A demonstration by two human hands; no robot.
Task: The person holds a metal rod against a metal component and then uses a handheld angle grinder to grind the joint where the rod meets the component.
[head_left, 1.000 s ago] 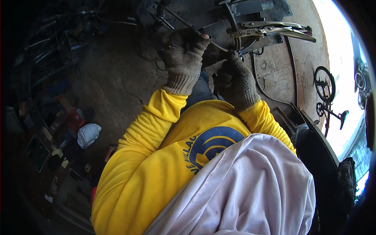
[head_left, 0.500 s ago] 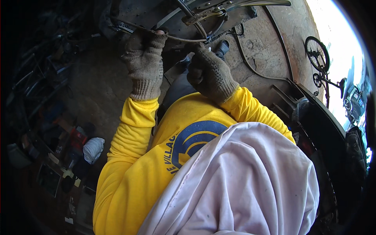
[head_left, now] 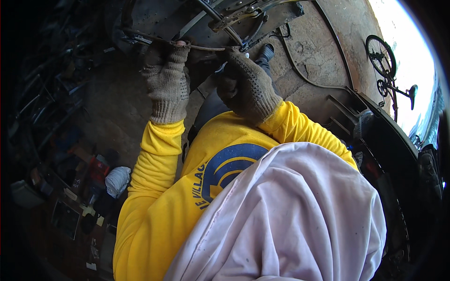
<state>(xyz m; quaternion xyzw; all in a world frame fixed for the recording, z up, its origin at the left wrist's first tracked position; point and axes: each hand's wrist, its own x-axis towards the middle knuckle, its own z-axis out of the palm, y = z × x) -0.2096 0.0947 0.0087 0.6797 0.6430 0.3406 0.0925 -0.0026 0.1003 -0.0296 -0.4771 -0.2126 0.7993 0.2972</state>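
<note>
A thin brownish rod or tube (head_left: 206, 48) runs across the underside of a dark metal frame (head_left: 159, 18) at the top of the view. My left hand (head_left: 166, 86), in a worn grey knit glove with dotted grip, is closed around the rod; a bare fingertip pokes out of the glove. To its right, my right hand (head_left: 248, 86), gloved alike, is curled closed, its knuckles at the rod's right end. What lies inside those fingers is hidden. Just above the right hand, a metal bar (head_left: 218, 16) and a riveted bracket (head_left: 239, 18) join the frame.
A hose (head_left: 300, 77) curves over the stained floor (head_left: 323, 61) at right. Beyond stands a bicycle (head_left: 382, 61) in bright light. A dark panel (head_left: 384, 122) with metal struts lies right of me. At left are cluttered metal parts, a white bundle (head_left: 117, 181) and a red box (head_left: 99, 168).
The whole view has shifted slightly, with frame and hands sitting a little further left. My right hand now covers the rod's right end, which showed before. Both hands stay closed.
</note>
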